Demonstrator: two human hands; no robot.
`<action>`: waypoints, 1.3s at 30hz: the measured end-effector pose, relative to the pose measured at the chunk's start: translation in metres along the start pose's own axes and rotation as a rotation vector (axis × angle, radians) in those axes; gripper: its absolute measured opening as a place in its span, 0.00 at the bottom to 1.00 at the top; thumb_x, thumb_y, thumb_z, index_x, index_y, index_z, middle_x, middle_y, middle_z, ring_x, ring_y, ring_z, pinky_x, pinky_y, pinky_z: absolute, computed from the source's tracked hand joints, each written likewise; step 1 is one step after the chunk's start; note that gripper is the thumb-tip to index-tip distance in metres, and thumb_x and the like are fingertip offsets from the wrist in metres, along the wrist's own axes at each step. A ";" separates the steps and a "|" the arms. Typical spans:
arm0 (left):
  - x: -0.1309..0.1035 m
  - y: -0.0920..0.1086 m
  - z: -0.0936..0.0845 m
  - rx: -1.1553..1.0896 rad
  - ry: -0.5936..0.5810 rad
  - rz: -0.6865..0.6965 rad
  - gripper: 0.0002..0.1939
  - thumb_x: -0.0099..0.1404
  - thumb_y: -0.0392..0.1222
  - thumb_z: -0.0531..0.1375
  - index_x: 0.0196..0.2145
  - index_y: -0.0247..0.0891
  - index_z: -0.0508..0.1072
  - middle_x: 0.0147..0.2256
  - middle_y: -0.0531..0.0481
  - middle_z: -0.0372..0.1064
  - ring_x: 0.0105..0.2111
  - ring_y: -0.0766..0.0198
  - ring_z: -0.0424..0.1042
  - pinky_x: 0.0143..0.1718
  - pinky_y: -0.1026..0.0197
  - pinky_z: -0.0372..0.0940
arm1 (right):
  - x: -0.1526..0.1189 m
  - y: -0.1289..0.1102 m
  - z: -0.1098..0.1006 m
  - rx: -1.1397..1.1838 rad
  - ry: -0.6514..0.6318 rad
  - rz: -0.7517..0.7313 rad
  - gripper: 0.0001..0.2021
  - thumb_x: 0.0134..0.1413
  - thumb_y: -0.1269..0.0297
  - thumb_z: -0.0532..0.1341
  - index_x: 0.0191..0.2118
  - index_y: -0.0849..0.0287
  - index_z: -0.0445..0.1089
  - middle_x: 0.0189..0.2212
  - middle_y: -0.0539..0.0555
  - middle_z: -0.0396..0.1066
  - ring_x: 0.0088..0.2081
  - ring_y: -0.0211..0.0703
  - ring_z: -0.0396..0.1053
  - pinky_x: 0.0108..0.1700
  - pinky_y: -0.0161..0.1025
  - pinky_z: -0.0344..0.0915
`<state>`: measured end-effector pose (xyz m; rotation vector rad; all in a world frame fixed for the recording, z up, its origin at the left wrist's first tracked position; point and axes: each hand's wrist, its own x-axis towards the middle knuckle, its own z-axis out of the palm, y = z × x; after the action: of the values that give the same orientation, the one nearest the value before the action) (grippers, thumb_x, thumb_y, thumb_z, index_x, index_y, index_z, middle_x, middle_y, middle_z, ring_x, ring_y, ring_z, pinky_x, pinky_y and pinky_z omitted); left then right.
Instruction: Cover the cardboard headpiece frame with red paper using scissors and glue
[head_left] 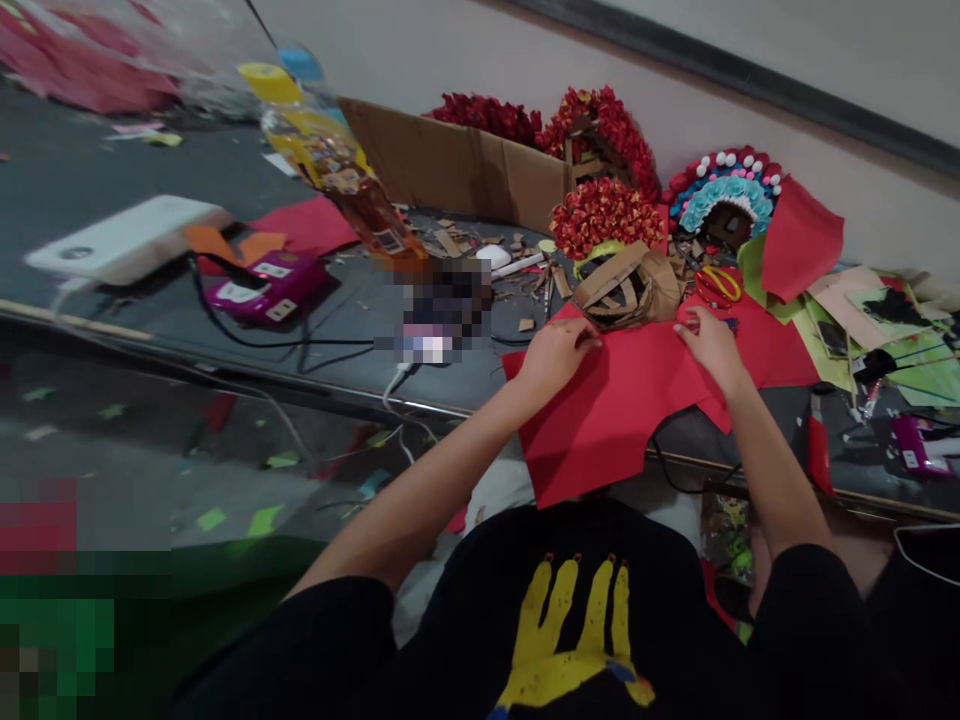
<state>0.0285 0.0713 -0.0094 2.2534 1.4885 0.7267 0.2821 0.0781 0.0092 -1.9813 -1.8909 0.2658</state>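
A large red sheet [592,420], which looks like paper or thin foam, lies in front of me with its near corner over the table edge. My left hand [559,355] is closed at its upper left edge, fingers curled in. My right hand [709,345] pinches the sheet's upper right part between thumb and fingers. Just beyond both hands stands a brown cardboard frame [637,290] made of strips. Yellow-handled scissors [720,285] lie beyond my right hand. A red flower-covered piece [607,215] rests behind the frame.
A tilted drink bottle [337,170], a purple power strip [266,285] and a white box-shaped device [131,240] are on the left. A red-handled cutter [819,440] sits at the right edge. Cardboard scraps and cables litter the table; a blue-and-red fan-shaped decoration [724,200] stands behind.
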 end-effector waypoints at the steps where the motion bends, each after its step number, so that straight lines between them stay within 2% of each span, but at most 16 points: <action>1: 0.000 -0.002 0.001 0.001 0.007 0.002 0.06 0.63 0.37 0.55 0.36 0.37 0.72 0.39 0.46 0.75 0.40 0.58 0.72 0.42 0.59 0.62 | 0.004 0.001 0.001 0.002 0.011 -0.003 0.18 0.54 0.63 0.59 0.50 0.62 0.66 0.41 0.61 0.74 0.42 0.49 0.72 0.45 0.45 0.65; 5: 0.001 -0.006 0.002 0.019 0.032 0.022 0.07 0.63 0.37 0.55 0.36 0.37 0.72 0.39 0.45 0.75 0.40 0.57 0.72 0.43 0.58 0.62 | 0.017 0.002 0.004 0.021 0.021 -0.028 0.19 0.52 0.64 0.61 0.50 0.62 0.66 0.39 0.60 0.74 0.39 0.48 0.72 0.44 0.44 0.65; 12: -0.001 -0.001 -0.005 0.125 -0.002 0.010 0.07 0.64 0.36 0.55 0.36 0.36 0.72 0.39 0.43 0.74 0.42 0.54 0.72 0.43 0.57 0.62 | 0.031 -0.009 0.004 0.098 -0.034 -0.048 0.18 0.47 0.75 0.59 0.47 0.62 0.68 0.33 0.55 0.74 0.37 0.43 0.71 0.41 0.39 0.64; 18: -0.003 -0.001 -0.008 0.171 -0.034 0.046 0.08 0.64 0.35 0.54 0.37 0.35 0.72 0.39 0.42 0.73 0.43 0.54 0.71 0.43 0.56 0.62 | 0.035 -0.019 0.004 0.049 0.001 -0.078 0.17 0.48 0.74 0.57 0.46 0.60 0.70 0.35 0.56 0.74 0.39 0.46 0.71 0.42 0.41 0.63; 25: -0.006 -0.003 -0.009 0.174 -0.053 0.079 0.07 0.64 0.35 0.53 0.36 0.35 0.71 0.38 0.42 0.73 0.42 0.54 0.71 0.42 0.55 0.62 | 0.032 -0.015 0.003 0.040 0.024 -0.092 0.16 0.50 0.74 0.57 0.46 0.60 0.70 0.36 0.56 0.74 0.37 0.45 0.70 0.42 0.40 0.63; 39: -0.004 -0.001 -0.010 0.264 -0.059 0.053 0.09 0.63 0.35 0.53 0.36 0.34 0.72 0.37 0.41 0.74 0.38 0.52 0.72 0.37 0.55 0.63 | 0.044 -0.021 0.014 0.003 0.029 -0.111 0.16 0.50 0.77 0.53 0.44 0.60 0.71 0.34 0.55 0.75 0.37 0.45 0.71 0.43 0.41 0.64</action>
<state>0.0211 0.0681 -0.0026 2.4915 1.5820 0.4975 0.2604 0.1245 0.0102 -1.8597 -1.9727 0.2071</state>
